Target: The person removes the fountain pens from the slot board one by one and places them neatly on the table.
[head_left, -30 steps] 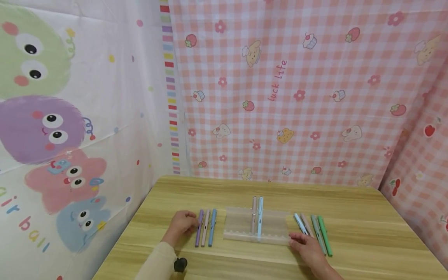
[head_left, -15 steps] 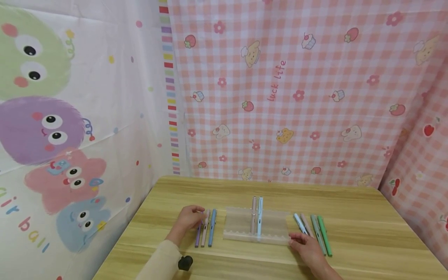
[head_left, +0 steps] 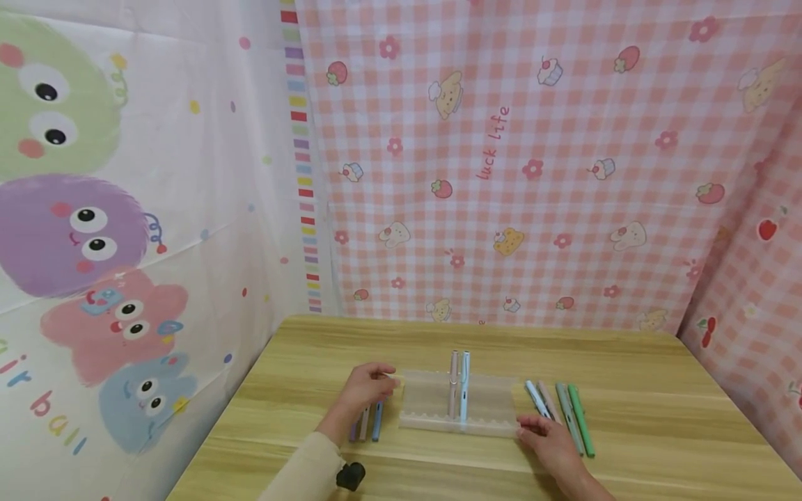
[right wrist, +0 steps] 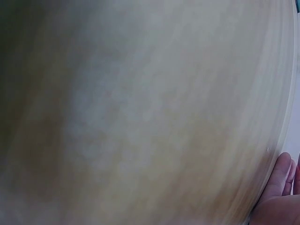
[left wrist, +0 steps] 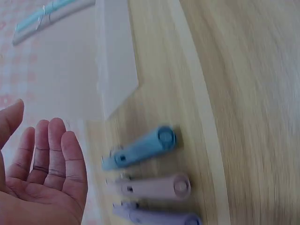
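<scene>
A clear pen stand (head_left: 429, 403) with a notched front lip is at the middle of the table. A pinkish pen (head_left: 454, 390) and a light-blue pen (head_left: 465, 393) lean side by side in its notches. My left hand (head_left: 366, 388) hovers by its left edge, fingers loose and nothing in them; the left wrist view shows its bare palm. Below that hand lie a blue pen (left wrist: 145, 147), a pale pink pen (left wrist: 157, 186) and a purple pen (left wrist: 159, 217), partly hidden in the head view. My right hand (head_left: 551, 445) holds the stand's front right corner between thumb and fingers.
Right of the stand lie a light-blue pen (head_left: 537, 399), a pink pen (head_left: 548, 400), a grey-green pen (head_left: 569, 417) and a green pen (head_left: 582, 421). Behind the wooden table (head_left: 639, 369) hangs a pink checked cloth (head_left: 539, 209). A black device (head_left: 351, 476) is at my left wrist.
My left hand has moved right, from beside the purple pen, across the left pens to the stand's left edge. My right hand has stayed at the stand's corner, and the pens have not moved.
</scene>
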The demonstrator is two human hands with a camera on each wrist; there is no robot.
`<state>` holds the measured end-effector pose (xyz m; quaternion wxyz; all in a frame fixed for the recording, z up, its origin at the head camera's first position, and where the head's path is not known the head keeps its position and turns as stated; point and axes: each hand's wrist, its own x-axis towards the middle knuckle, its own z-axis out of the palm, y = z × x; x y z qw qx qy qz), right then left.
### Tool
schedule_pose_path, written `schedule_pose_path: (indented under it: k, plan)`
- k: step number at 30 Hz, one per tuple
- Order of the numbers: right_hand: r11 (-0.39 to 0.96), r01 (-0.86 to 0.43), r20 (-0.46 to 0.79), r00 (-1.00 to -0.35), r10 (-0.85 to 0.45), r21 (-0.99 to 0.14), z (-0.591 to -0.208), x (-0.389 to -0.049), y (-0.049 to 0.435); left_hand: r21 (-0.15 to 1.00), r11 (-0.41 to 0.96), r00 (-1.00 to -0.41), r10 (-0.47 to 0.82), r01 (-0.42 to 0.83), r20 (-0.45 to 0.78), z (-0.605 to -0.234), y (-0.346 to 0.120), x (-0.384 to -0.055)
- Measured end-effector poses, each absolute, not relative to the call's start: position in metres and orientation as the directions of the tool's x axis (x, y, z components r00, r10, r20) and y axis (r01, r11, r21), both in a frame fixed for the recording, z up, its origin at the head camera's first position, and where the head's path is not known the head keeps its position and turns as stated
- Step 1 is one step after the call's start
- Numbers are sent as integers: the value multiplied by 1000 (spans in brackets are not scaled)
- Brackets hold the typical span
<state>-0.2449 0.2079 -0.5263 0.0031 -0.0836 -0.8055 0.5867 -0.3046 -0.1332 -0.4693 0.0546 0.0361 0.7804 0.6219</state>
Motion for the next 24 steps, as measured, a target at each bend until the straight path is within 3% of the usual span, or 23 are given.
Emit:
schedule_pose_path:
  k: [12,24]
  plan:
    - [297,113,-77,-988,130,-948,-527,-245,208,982,185,-981,195,25,-12,-476,-100,-298]
    - [274,134,-99,-986,135,-952,-530,-248,208,991,124,-986,162,56,35,-490,-68,-294]
